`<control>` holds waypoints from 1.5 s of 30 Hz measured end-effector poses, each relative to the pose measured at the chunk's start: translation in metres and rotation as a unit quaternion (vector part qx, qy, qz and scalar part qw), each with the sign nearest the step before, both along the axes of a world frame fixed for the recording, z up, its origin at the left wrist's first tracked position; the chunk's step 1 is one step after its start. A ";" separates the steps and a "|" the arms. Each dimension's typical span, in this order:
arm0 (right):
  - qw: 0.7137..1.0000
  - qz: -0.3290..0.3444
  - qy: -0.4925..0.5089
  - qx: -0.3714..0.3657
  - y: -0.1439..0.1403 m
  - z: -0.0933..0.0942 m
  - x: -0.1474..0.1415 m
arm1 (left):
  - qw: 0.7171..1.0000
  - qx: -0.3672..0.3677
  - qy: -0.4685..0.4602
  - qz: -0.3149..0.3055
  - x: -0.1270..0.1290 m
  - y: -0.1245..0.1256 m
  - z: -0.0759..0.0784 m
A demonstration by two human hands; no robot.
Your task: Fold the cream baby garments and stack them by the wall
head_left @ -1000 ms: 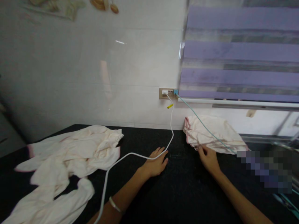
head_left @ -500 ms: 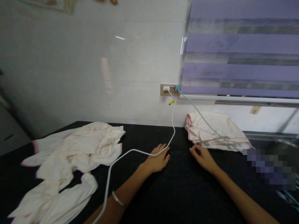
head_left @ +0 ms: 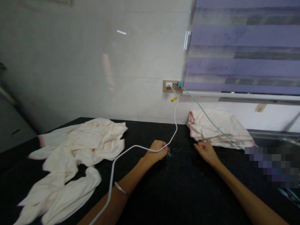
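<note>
From the head camera, the left hand (head_left: 156,151) rests on the black stone counter (head_left: 182,187) with its fingers curled into a loose fist, and the thin white charging cable (head_left: 174,125) runs under or through them; whether they pinch it I cannot tell. The cable looks light, limp and smooth, likely to slip through a slack grip, so it is probably best taken between thumb and fingertips near the hand. It hangs from a white plug in the beige wall socket (head_left: 172,86), loops across the counter and leaves the frame below. The right hand (head_left: 206,150) lies half-open and empty, fingertips just beside the folded cream cloth with pink edging (head_left: 217,129), which looks soft and floppy. A crumpled cream garment (head_left: 77,150) lies well apart at the left.
</note>
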State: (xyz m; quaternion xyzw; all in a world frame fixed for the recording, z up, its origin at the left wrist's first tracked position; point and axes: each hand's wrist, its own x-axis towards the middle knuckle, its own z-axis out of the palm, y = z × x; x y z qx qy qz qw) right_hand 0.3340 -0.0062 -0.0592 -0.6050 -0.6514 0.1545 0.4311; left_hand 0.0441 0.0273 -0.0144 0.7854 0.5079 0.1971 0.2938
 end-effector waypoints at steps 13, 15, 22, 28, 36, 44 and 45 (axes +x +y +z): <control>0.958 0.111 -0.256 0.063 -0.021 0.006 -0.025 | 0.970 0.157 0.149 0.108 -0.036 0.031 0.005; 0.946 0.108 -0.303 0.043 -0.027 0.002 -0.029 | 0.962 0.161 0.176 0.129 -0.043 0.033 0.007; 0.929 0.127 -0.344 -0.052 -0.028 -0.003 -0.027 | 0.886 0.251 0.193 0.339 -0.087 0.045 0.002; 0.924 0.132 -0.345 -0.099 -0.029 0.006 -0.029 | 0.862 0.170 0.214 0.427 -0.128 0.059 -0.014; 0.925 0.131 -0.339 -0.106 -0.029 0.009 -0.029 | 0.931 0.161 0.086 0.315 -0.124 0.071 -0.009; 0.930 0.131 -0.331 -0.096 -0.028 0.007 -0.028 | 0.941 0.278 -0.065 0.184 -0.050 0.047 -0.001; 0.931 0.130 -0.328 -0.092 -0.028 0.007 -0.028 | 0.947 0.271 -0.076 0.157 -0.039 0.041 -0.001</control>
